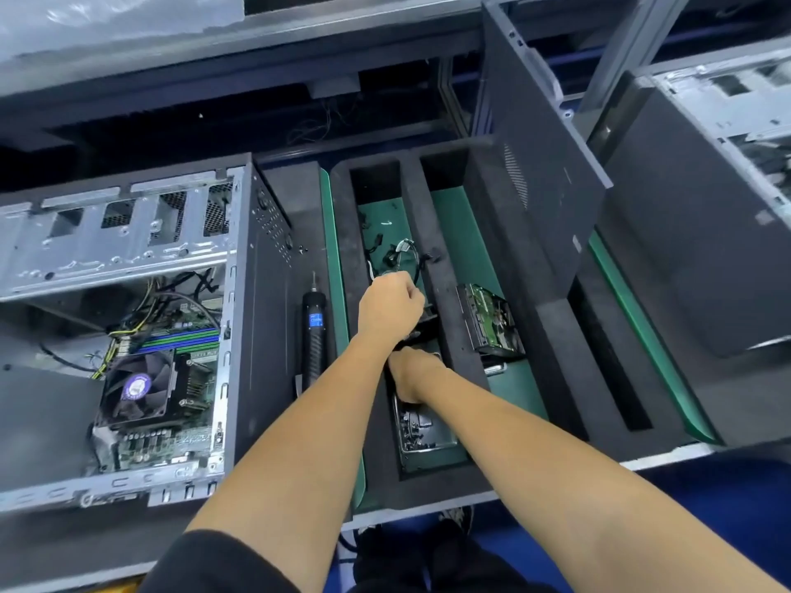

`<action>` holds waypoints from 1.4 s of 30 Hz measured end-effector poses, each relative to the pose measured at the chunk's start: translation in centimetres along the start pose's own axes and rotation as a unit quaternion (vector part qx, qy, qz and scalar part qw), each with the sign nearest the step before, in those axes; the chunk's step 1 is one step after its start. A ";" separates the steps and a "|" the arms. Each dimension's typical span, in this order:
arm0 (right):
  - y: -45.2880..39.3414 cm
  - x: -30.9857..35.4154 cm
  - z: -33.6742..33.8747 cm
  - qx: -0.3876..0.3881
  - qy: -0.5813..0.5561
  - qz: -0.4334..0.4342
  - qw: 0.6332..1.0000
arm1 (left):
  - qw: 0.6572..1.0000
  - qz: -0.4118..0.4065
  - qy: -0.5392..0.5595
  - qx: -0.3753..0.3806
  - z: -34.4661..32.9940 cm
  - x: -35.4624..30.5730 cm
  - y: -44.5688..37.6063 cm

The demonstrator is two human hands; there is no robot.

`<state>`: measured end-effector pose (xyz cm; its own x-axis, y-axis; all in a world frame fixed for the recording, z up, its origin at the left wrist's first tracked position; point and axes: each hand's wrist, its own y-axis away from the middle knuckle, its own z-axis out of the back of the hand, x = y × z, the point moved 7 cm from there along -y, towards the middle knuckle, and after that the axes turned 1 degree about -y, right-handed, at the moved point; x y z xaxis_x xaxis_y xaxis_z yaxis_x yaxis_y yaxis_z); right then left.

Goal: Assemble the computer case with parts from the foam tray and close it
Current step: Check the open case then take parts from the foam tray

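The open computer case [239,293] lies on its side at the left, showing its motherboard and CPU fan [137,387]. The black foam tray [513,301] sits to its right. Both hands reach into the tray's left slot. My left hand [389,308] is curled around a dark part and cable there. Just below it, my right hand [411,374] grips the same dark part; its fingers are hidden. A metal drive [426,430] lies in the slot below the hands. Another drive [492,323] stands in the neighbouring slot.
An electric screwdriver [312,331] lies on the black mat between case and tray. Loose cables [402,254] sit further up the slot. A dark side panel [539,164] leans upright behind the tray. Another case [702,250] stands at the right.
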<state>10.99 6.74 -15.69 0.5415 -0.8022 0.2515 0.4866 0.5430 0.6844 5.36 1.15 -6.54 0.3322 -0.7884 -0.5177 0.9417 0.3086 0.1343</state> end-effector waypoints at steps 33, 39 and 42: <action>1.0 -0.4 -1.3 -0.062 -0.035 -0.008 0.997 | 0.998 0.007 0.055 0.010 0.4 2.6 2.7; 0.9 0.0 -1.8 -0.050 -0.002 0.015 0.999 | 0.998 0.008 0.057 0.018 0.3 3.0 2.8; 1.1 -0.3 -1.9 -0.046 0.003 0.013 0.999 | 0.998 0.006 0.057 0.019 0.2 3.0 2.8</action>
<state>12.71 8.06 -16.32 0.5588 -0.7859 0.2647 0.5326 0.5847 0.6119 9.05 -0.45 -7.52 0.3366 -0.7180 -0.6092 0.9399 0.2953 0.1712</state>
